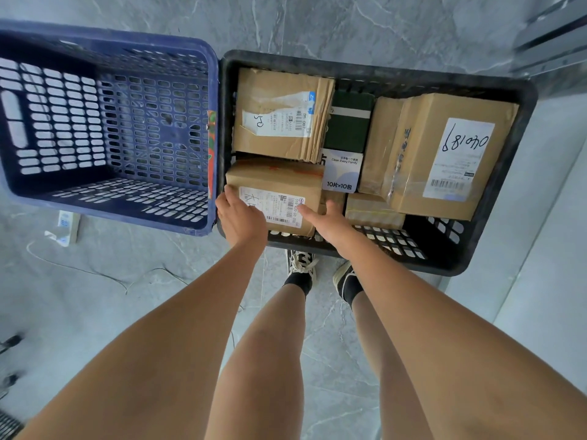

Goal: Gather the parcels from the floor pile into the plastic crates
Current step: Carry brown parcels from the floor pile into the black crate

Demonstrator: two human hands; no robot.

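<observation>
1. Nearest in, two shoes (320,268) stand on the grey floor (95,296) just short of the black crate (476,258).
2. Both arms reach down over that crate's near rim. The left hand (239,219) has its grip curled round the near-left corner of a labelled cardboard parcel (279,198); the right hand (327,222) lies flatter, fingers fairly straight and pressing the parcel's near-right edge.
3. The parcel sits in the crate's near-left corner, tight to the wall.
4. Beside it, a low flat box (374,211); beyond, a white wipes pack (341,171), a dark green box (349,122), a worn carton (279,115) at the far-left corner and a big tilted carton (444,154) on the right.
5. The blue crate (104,128) stands touching on the left, holding nothing that I can see.
6. Risks, as I judge them: the parcel may jam against the wall or ride up on its neighbour, pinching fingers. The tilted carton could slide onto the flat box. The floor pile is out of view.
</observation>
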